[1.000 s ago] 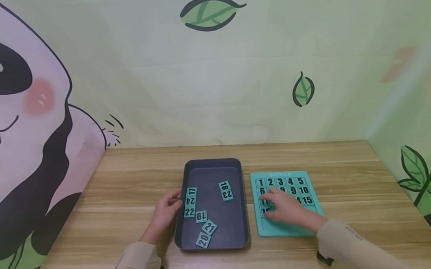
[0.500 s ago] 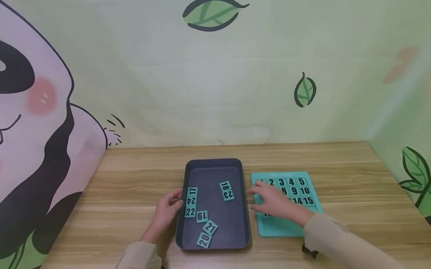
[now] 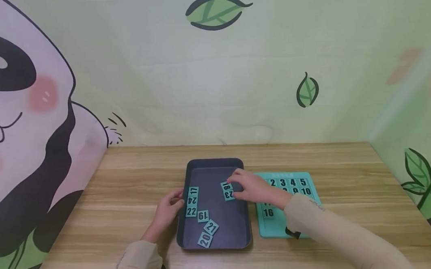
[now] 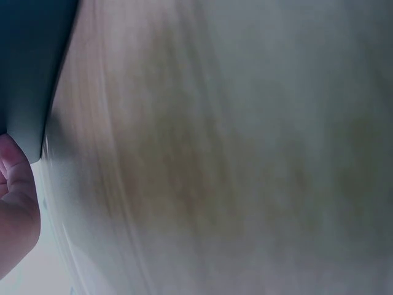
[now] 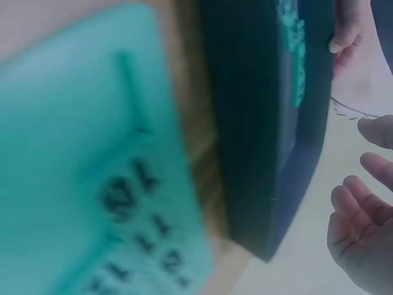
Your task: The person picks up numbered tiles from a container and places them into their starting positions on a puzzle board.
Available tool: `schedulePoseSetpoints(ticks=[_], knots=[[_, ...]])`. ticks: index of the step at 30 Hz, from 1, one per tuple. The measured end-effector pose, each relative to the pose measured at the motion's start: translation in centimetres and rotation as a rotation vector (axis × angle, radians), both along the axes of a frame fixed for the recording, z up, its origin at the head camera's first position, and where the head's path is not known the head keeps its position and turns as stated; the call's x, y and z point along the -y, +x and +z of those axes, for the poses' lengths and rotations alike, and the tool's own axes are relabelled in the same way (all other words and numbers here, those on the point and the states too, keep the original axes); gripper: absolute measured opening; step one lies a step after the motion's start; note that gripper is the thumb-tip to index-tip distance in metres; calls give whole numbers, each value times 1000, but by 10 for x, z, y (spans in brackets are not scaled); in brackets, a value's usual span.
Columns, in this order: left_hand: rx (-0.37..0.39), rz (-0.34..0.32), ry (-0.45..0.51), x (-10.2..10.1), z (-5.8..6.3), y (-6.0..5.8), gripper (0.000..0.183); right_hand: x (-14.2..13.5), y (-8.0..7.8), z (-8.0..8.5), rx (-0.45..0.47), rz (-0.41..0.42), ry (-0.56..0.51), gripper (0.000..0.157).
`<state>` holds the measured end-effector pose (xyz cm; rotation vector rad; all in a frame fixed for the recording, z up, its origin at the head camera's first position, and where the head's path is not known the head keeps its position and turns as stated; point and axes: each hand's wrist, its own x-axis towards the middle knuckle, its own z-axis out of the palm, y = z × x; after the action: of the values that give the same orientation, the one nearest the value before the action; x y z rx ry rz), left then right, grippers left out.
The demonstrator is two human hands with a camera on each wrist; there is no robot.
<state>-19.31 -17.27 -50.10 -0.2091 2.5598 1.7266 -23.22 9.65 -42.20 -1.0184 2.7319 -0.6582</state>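
Observation:
My left hand (image 3: 167, 212) holds the left side of a dark tray (image 3: 224, 227), its thumb at the rim. The left wrist view shows only part of that hand (image 4: 17, 203) against the tray's outer wall. Over the tray's right side hangs my right hand (image 3: 252, 186), thumb and fingers apart, with fingertips close to number tiles 18 (image 3: 226, 186) and 23 (image 3: 229, 195). Nothing shows between the spread fingers of the right hand (image 5: 368, 215) in the right wrist view. My right forearm partly covers a teal number board (image 3: 271, 229) to the tray's right.
Along the tray's left side lie tiles 17 (image 3: 193, 191), 24 (image 3: 192, 200) and 22 (image 3: 191, 211). Lower down are tiles 19 (image 3: 203, 216), 21 (image 3: 211, 227) and 20 (image 3: 205, 240). Behind the wooden table (image 3: 136, 167) stands a printed panda backdrop (image 3: 154, 81).
My right hand has moved left from the number board to over the tray, uncovering tile 16 on the board. My left hand has stayed at the tray's left side.

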Motion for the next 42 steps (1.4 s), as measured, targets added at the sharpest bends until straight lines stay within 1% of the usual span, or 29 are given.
schedulePoseSetpoints(ticks=[5, 8, 10, 13, 19, 25, 29, 36, 42], knots=[[-6, 4, 6, 1, -1, 0, 38, 25, -13, 13, -10, 34, 30, 36], [-13, 8, 3, 1, -1, -1, 38, 42, -18, 17, -4, 42, 50, 38], [-16, 12, 3, 1, -2, 0, 38, 52, -21, 16, 10, 43, 50, 39], [-22, 14, 15, 0, -2, 0, 38, 66, -25, 9, 31, 32, 50, 39], [-20, 12, 29, 0, -1, 1, 38, 88, -30, -9, 117, 4, 33, 41], [-2, 7, 23, 1, -1, 0, 38, 102, -33, -26, 178, -11, 13, 42], [-3, 7, 15, 2, -1, 0, 38, 108, -34, -35, 217, -5, 18, 42], [-3, 11, 16, 1, -1, -1, 38, 111, -34, -44, 218, 41, 75, 44], [-12, 21, 26, 1, -2, -1, 38, 110, -35, -51, 221, 40, 93, 44]])
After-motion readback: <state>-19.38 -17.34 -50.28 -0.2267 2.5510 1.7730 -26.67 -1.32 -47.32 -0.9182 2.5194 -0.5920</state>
